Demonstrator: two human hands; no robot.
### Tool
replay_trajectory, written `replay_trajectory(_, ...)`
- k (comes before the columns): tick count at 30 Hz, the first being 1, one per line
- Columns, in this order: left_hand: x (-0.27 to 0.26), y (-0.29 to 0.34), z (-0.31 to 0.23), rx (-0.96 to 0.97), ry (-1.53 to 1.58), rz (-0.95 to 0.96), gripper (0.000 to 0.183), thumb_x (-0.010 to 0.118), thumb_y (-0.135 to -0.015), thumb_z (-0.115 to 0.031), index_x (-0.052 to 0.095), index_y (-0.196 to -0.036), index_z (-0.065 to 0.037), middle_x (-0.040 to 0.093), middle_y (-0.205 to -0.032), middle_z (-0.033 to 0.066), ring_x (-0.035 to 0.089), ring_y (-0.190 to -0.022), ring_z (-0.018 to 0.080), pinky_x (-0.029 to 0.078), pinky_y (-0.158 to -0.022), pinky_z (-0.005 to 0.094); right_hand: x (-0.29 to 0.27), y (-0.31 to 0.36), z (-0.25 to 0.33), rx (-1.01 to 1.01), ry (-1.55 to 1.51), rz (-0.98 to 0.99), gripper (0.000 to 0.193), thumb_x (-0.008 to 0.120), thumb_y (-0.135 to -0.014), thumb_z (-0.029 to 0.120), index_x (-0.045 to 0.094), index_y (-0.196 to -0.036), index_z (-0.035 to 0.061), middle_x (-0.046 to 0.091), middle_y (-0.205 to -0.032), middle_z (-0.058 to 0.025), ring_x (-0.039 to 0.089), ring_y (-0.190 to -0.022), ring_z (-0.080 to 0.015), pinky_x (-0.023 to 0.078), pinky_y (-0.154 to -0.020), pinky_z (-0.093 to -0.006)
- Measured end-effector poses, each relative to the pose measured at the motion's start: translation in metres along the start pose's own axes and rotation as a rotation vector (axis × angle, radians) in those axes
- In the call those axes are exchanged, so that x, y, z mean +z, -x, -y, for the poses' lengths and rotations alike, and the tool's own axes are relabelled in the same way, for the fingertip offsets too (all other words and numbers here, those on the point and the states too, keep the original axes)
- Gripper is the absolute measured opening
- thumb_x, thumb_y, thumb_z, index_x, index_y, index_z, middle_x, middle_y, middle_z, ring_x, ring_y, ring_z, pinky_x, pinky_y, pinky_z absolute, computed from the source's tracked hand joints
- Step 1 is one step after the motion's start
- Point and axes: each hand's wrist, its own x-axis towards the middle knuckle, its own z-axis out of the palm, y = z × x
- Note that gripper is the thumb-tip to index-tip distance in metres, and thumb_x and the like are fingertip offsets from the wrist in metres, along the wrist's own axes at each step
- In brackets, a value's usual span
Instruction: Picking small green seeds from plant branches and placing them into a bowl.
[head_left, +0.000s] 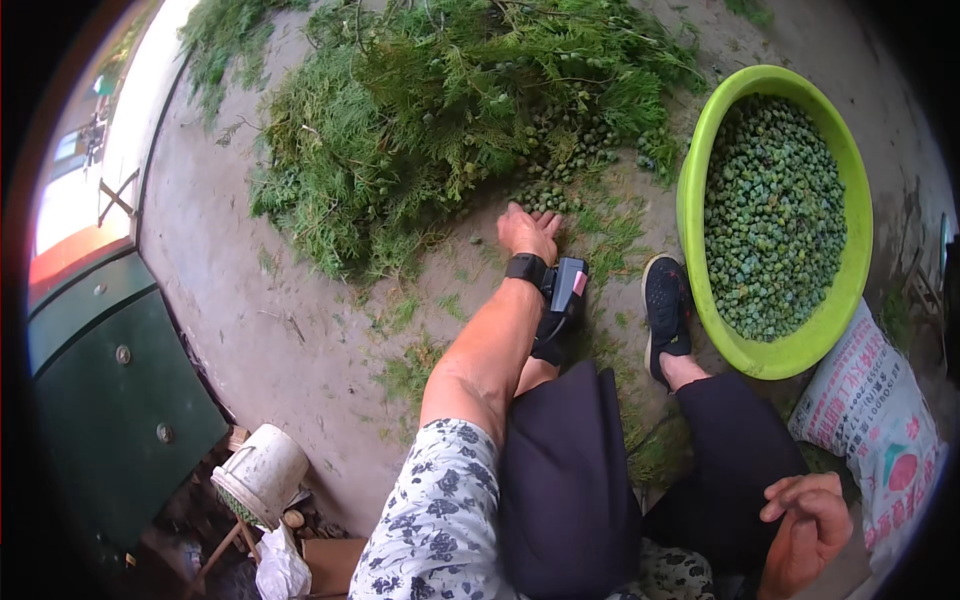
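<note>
Many cones (775, 215) are filling the basin (692, 215) right of your left hand (529, 233), its fingers resting apart; more beyond them are seemingly waiting. Your right hand (808, 522) is hanging curled, grip unclear.

left hand (530, 234) stretched forward, slightly spread; right hand (806, 530) loosely curled

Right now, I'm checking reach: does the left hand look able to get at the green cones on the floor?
Probably yes: the left hand is right beside the green cones, with nothing visible between.
</note>
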Motion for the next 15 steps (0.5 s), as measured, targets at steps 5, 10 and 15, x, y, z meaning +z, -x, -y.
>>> replay_trajectory(5, 0.044, -0.024, -0.017, 0.050, 0.105, -0.050, 0.037, 0.044, -0.086, -0.016, 0.039, -0.121, -0.004, 0.038, -0.122, 0.0150, 0.047, -0.099, 0.0345, 0.054, -0.071, 0.0525, -0.002, -0.012, -0.004, -0.088, -0.030, 0.062, 0.021, 0.049, -0.088, 0.006, 0.057, -0.103, -0.0077, 0.055, -0.093, -0.0256, 0.058, -0.071, -0.0288, 0.048, -0.076, -0.0449)
replay_trajectory(10, 0.071, -0.048, -0.032, -0.094, 0.348, 0.034, 0.038, 0.041, -0.084, -0.022, 0.047, -0.118, -0.007, 0.048, -0.123, 0.0113, 0.047, -0.109, 0.0288, 0.035, -0.098, 0.0485, -0.003, -0.020, -0.006, -0.053, -0.046, 0.085, 0.021, 0.050, -0.088, 0.005, 0.058, -0.102, -0.0080, 0.056, -0.094, -0.0261, 0.058, -0.071, -0.0293, 0.048, -0.075, -0.0448)
replay_trajectory(15, 0.068, -0.048, -0.035, -0.140, 0.339, 0.291, 0.041, 0.043, -0.081, -0.027, 0.049, -0.117, -0.008, 0.051, -0.118, 0.0118, 0.047, -0.107, 0.0306, 0.036, -0.097, 0.0473, 0.001, -0.023, -0.007, -0.053, -0.060, 0.079, 0.020, 0.051, -0.088, 0.006, 0.058, -0.100, -0.0079, 0.056, -0.093, -0.0255, 0.058, -0.070, -0.0295, 0.049, -0.074, -0.0435)
